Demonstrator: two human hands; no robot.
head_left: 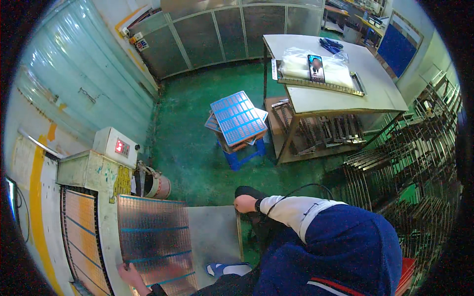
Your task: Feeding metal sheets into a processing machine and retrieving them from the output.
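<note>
A shiny perforated sheet (pixel 155 209) with blue stripes lies at the lower left, over a flat grey board (pixel 213 232). My left hand (pixel 131 277) is closed at the sheet's left edge, with its fingers gripping the rim. Over the board's far right corner, beside my dark-clad knee, is my right hand (pixel 245 203). It is curled closed, and what lies inside its fingers is hidden. To the left of the sheet, a lit orange panel (pixel 81 222) with dark cross bands sits in a frame on the machine.
A control box (pixel 117 148) with a red display stands by a bucket (pixel 159 186). Ahead, blue-and-white perforated sheets (pixel 238 117) are stacked on a blue stool (pixel 247 155). A white table (pixel 345 101) holds a phone (pixel 316 67). Metal racks (pixel 395 172) crowd the right.
</note>
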